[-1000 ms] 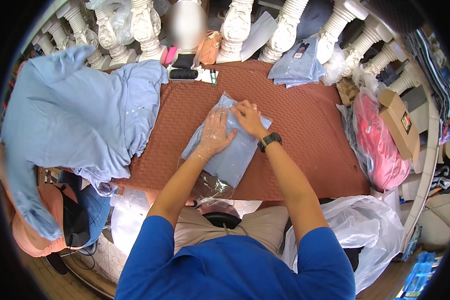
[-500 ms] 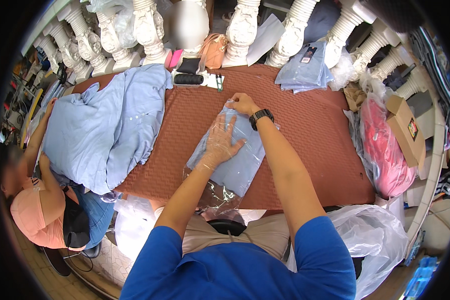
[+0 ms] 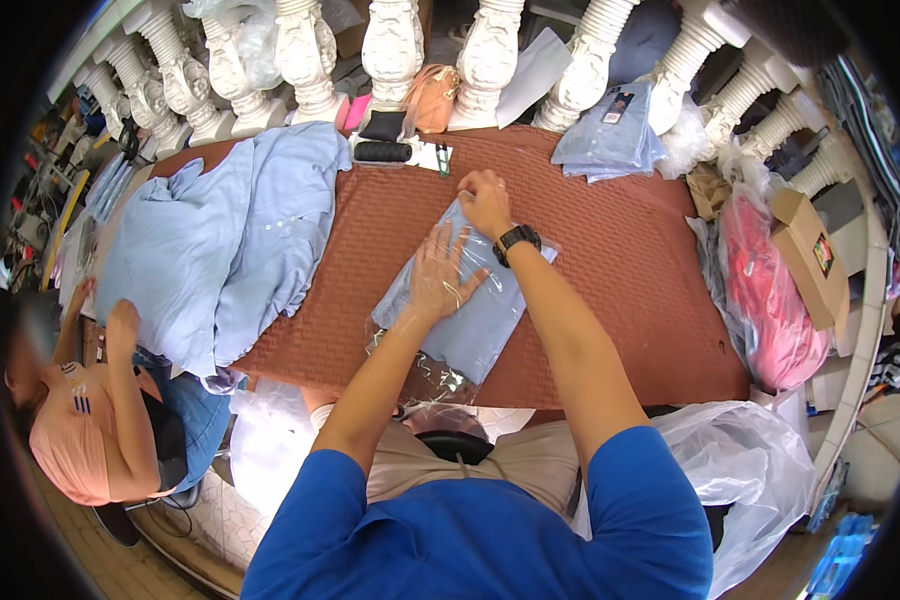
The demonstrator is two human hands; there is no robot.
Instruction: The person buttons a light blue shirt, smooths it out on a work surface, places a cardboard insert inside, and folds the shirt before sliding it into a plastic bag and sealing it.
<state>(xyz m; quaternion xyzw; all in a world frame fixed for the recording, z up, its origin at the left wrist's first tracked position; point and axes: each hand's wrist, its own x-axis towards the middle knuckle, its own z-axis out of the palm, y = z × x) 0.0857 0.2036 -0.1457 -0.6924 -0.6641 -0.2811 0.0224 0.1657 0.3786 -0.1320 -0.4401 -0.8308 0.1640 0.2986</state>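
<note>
A folded light-blue shirt (image 3: 478,325) lies in a clear plastic bag (image 3: 440,383) on the brown quilted cloth in front of me, tilted with its far end to the left. Flat on the shirt rests my left hand (image 3: 438,275), its fingers spread; shiny plastic creases run around it. At the far end of the bag, my right hand (image 3: 486,205) has its fingers curled together at the plastic edge, and a black watch is on that wrist. Its fingertips are partly hidden. The bag's near end hangs crumpled over the table's front edge.
A person (image 3: 95,430) sits at the left beside a spread light-blue shirt (image 3: 220,250). Black thread (image 3: 383,152) and a tan pouch (image 3: 433,98) lie at the back. Bagged shirts (image 3: 610,135) are back right; a red bundle (image 3: 765,290) and cardboard box (image 3: 808,260) stand right.
My right hand has shifted slightly away from me, its fingers more curled. My left hand stays flat on the shirt. The person at left has drawn their hands back from the spread shirt.
</note>
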